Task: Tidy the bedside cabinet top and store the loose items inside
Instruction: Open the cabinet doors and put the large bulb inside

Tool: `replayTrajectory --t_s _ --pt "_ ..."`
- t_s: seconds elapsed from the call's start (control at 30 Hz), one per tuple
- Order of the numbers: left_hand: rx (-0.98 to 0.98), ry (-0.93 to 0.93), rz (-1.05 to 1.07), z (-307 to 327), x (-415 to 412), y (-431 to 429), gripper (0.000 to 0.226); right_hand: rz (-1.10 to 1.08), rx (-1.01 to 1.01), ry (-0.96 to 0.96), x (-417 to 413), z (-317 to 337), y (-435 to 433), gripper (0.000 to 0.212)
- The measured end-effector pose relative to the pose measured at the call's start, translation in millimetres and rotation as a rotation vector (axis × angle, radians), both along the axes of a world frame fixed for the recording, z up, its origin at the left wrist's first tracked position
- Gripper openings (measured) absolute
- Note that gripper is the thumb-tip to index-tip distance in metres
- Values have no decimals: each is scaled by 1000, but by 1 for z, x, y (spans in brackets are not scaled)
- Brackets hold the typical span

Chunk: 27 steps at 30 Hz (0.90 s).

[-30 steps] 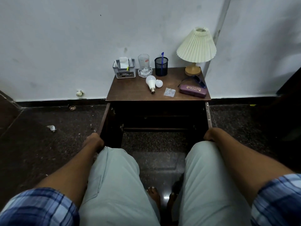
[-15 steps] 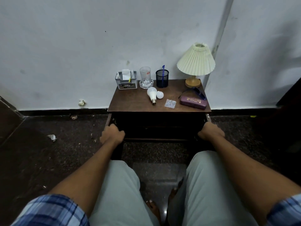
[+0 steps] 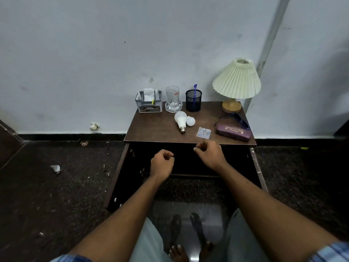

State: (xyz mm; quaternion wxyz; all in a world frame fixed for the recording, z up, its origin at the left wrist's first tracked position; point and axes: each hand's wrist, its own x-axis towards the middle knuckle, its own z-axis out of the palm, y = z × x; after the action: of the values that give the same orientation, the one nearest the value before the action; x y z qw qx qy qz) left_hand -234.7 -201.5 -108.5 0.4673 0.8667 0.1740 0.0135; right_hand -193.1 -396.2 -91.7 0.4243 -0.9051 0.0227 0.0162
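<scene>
Left grip: the left grip (image 3: 162,163) is hovering in the lower middle of the frame, fingers curled into a loose fist and holding nothing.
Right grip: the right grip (image 3: 210,155) is hovering just below the front edge of the cabinet top (image 3: 151,129), fingers curled in, thumb near the forefinger, also holding nothing.
Change: 1 second ago both were resting low on the door edges. Now they are clear of the doors and are rising toward the middle of the frame.
Doors: the door at frame left (image 3: 122,176) and the door at frame right (image 3: 257,167) are standing swung out toward the camera, leaving the dark cabinet interior (image 3: 182,165) exposed.
Loose items: the large bulb (image 3: 180,121) and small bulb (image 3: 190,121) are lying side by side, touching, at the centre of the top. The clear plastic square (image 3: 203,132) is lying near the front edge, directly above the right grip in the frame. The purple case (image 3: 233,132) is sitting toward the right, with dark glasses (image 3: 239,120) just behind it.
Back row: the grey organiser (image 3: 149,103), glass (image 3: 172,97), mesh pen cup (image 3: 193,100) and lamp (image 3: 237,80) are standing along the wall.
Meaning: the opening step is looking finished, and nothing is being stored yet.
Next: the right grip is probably heading for the plastic square or the bulbs. The bulbs are likely to roll if nudged.
</scene>
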Motion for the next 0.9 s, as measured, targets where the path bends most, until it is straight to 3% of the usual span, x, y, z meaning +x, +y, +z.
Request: replayTrajectory --t_s 0.23,0.43,0.8,0.9 --pt "-195 -111 131 -2 66 4 19 -159 257 -47 57 -15 56 27" --pt "-331 -176 140 -11 134 9 40 -270 197 -50 93 -32 76 39" --pt "-402 -184 71 -33 209 -17 66 -308 67 -135 112 -55 81 26" --pt "-413 -212 31 -34 215 -19 61 -293 41 -146 113 -55 81 24"
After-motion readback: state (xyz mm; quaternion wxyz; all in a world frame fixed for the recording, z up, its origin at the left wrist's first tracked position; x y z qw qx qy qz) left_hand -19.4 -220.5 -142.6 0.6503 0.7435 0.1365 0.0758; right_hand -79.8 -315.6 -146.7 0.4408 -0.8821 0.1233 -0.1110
